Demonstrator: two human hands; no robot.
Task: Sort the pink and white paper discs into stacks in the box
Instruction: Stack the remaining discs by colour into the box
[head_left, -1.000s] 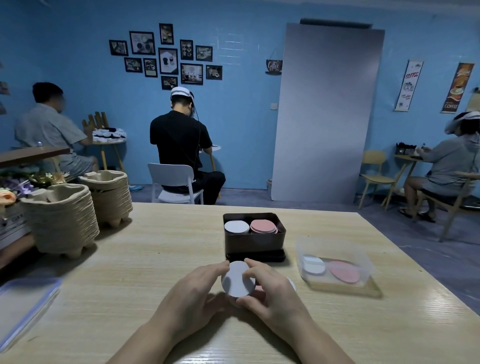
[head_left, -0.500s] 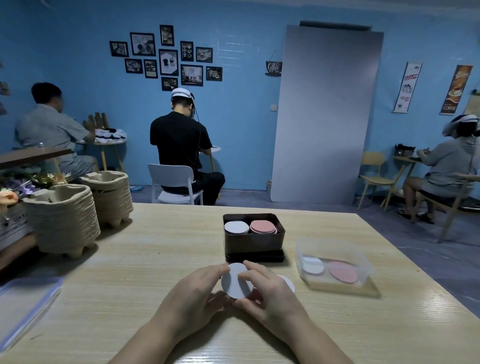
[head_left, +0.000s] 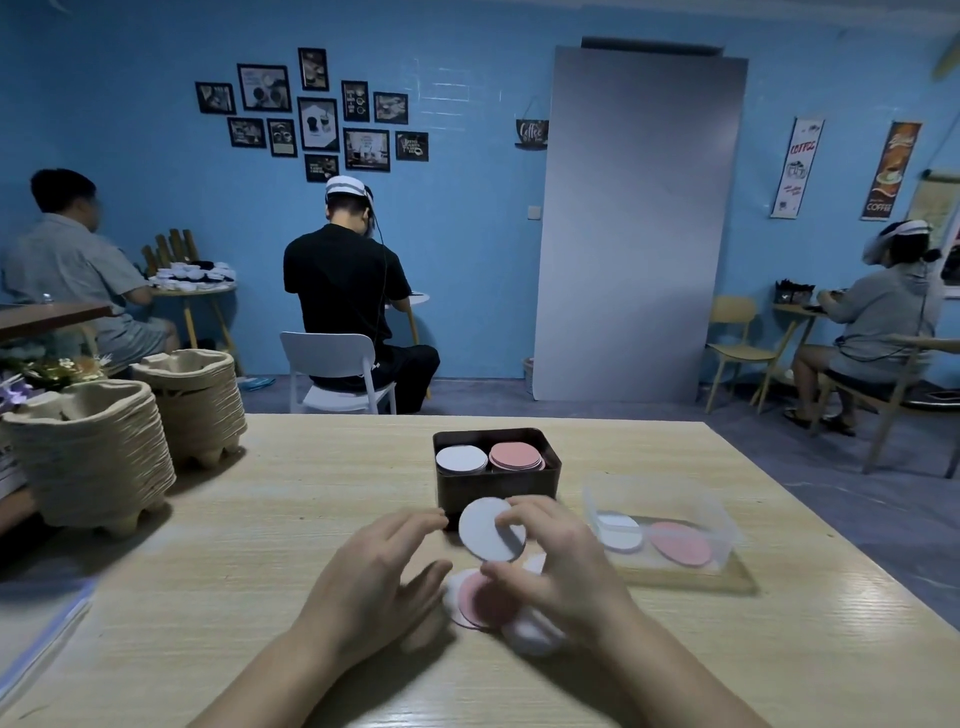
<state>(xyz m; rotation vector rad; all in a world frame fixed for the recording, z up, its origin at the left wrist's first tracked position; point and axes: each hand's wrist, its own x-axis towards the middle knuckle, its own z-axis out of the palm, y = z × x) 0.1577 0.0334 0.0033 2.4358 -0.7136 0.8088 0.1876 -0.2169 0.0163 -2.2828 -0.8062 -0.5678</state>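
White disc (head_left: 488, 529) is being pinched at its edge by the right hand (head_left: 558, 561), fingers closed on it, raised and tilted just in front of the dark box (head_left: 496, 491). Left hand (head_left: 374, 577) is hovering beside it with fingers spread, gripping nothing. Under both hands a loose pile (head_left: 491, 603) of pink and white discs is lying on the table (head_left: 260, 545). Inside the box, a white stack (head_left: 461, 460) is sitting left and a pink stack (head_left: 516, 456) right, touching.

Risks from here:
- Possibly more than one sheet is being held; the edge is too blurred to tell. A hidden pink one would be spoiling the white stack.
- The two stacks are crowding each other, so a tilted drop could be landing across both.
- The right palm is resting near the pile and could be scattering it.
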